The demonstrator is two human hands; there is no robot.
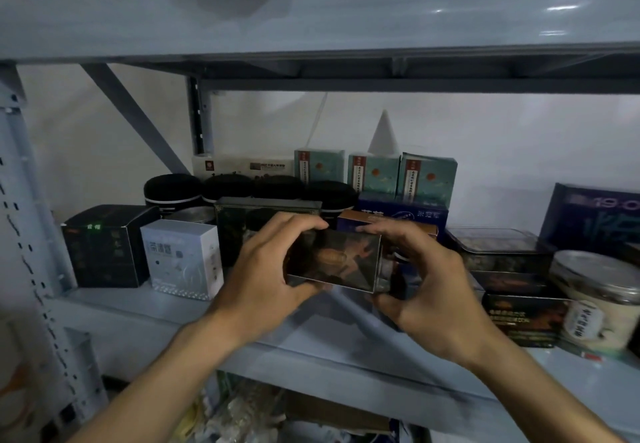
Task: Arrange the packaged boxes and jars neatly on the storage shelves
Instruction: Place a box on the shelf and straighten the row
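I have both grips curled on the dark picture box (334, 261): the left grip (263, 269) wraps its left end, fingers over the top edge and thumb under the bottom, and the right grip (426, 280) mirrors that at the right end. The box sits over the shelf (138, 311) in the gap between the white box (181, 259) and the stacked dark tins (502, 255); I cannot tell whether it touches down. Bare shelf runs along the front lip, and a dark green box (266, 207) stands close behind.
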